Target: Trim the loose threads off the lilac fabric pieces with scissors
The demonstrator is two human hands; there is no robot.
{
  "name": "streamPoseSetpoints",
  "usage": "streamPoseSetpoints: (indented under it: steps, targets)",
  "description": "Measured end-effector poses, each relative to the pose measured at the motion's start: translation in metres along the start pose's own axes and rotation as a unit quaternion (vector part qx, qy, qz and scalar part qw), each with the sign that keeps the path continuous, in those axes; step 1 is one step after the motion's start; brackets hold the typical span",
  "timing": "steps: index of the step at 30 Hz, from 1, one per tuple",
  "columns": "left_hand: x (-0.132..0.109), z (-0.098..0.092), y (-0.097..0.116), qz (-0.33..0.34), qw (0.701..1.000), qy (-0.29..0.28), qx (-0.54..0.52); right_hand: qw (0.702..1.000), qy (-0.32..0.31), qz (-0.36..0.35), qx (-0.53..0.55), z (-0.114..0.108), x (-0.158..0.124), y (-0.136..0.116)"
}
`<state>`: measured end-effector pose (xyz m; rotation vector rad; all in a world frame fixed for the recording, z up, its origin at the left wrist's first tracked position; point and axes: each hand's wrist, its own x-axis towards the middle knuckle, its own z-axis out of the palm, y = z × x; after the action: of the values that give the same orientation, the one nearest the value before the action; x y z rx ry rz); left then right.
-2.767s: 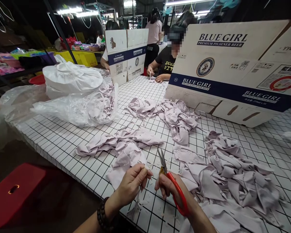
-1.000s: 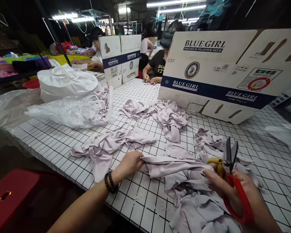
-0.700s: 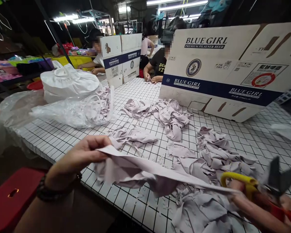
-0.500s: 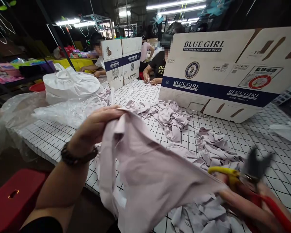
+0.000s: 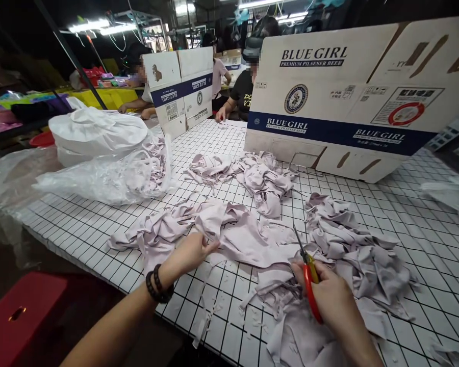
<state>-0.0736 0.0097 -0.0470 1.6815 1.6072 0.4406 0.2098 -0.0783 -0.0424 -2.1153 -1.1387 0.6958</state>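
Spread low over the table lies a pale pink fabric piece (image 5: 248,237). My left hand (image 5: 191,252), with dark beads at the wrist, is closed at its left edge, thumb against fingers. Red-and-yellow-handled scissors (image 5: 311,290) are gripped in my right hand (image 5: 331,293), blades pointing up and away. The right fingertips touch or nearly touch the fabric's right end; the exact contact is hidden. More crumpled pink pieces lie about: a heap (image 5: 156,229) beyond my left hand, another (image 5: 352,239) beyond my right, and one (image 5: 306,336) below the scissors.
A large cardboard sheet (image 5: 329,97) stands at the back right, a smaller one (image 5: 181,92) farther left. A clear plastic bag (image 5: 99,176) of pink pieces lies beside a white bundle (image 5: 97,130). Co-workers sit behind. A red stool (image 5: 26,311) stands left of the grid-patterned table (image 5: 218,326).
Both hands have come down to the table, lowering the fabric piece that was stretched up between them. The scissors have moved left, and their blades now look closed rather than apart.
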Motion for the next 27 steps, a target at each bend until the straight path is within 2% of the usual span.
streamPoseSetpoints:
  steps: [2, 6, 9, 11, 12, 13, 16, 17, 18, 19, 21, 24, 27]
  targets:
    - [-0.016, 0.010, -0.012, -0.024, 1.000, -0.006, -0.001, 1.000, -0.011, -0.008, 0.028, 0.003, -0.006, -0.010]
    - [-0.029, 0.028, -0.024, -0.041, 0.998, -0.005, -0.054, 0.995, -0.084, -0.037, 0.043, 0.014, -0.015, -0.025]
    - [-0.035, 0.037, -0.023, -0.054, 0.991, -0.032, -0.119, 0.989, -0.125, -0.067, 0.044, 0.026, -0.019, -0.027]
    - [-0.043, 0.041, -0.018, -0.076, 0.975, -0.064, -0.200, 0.982, -0.156, -0.083, 0.067, 0.035, -0.019, -0.027]
    - [-0.048, 0.043, -0.015, -0.098, 0.954, -0.084, -0.272, 0.977, -0.176, -0.088, 0.086, 0.040, -0.019, -0.027]
    - [-0.053, 0.044, -0.012, -0.128, 0.919, -0.103, -0.357, 0.969, -0.201, -0.092, 0.109, 0.045, -0.018, -0.028]
    - [-0.067, 0.049, -0.006, -0.210, 0.779, -0.141, -0.573, 0.936, -0.284, -0.092, 0.185, 0.066, -0.020, -0.032]
    - [-0.071, 0.050, -0.005, -0.220, 0.757, -0.145, -0.598, 0.926, -0.306, -0.088, 0.204, 0.074, -0.022, -0.034]
    - [-0.074, 0.050, -0.005, -0.222, 0.748, -0.147, -0.608, 0.917, -0.321, -0.084, 0.220, 0.082, -0.024, -0.035]
    - [-0.076, 0.050, -0.004, -0.216, 0.749, -0.149, -0.608, 0.910, -0.329, -0.081, 0.238, 0.089, -0.026, -0.036]
    - [-0.078, 0.047, -0.003, -0.189, 0.774, -0.149, -0.586, 0.899, -0.332, -0.078, 0.276, 0.102, -0.030, -0.037]
    - [-0.079, 0.036, 0.002, -0.126, 0.833, -0.145, -0.519, 0.884, -0.320, -0.089, 0.329, 0.113, -0.033, -0.039]
    - [-0.077, 0.022, 0.010, -0.055, 0.887, -0.131, -0.439, 0.887, -0.280, -0.111, 0.349, 0.109, -0.030, -0.043]
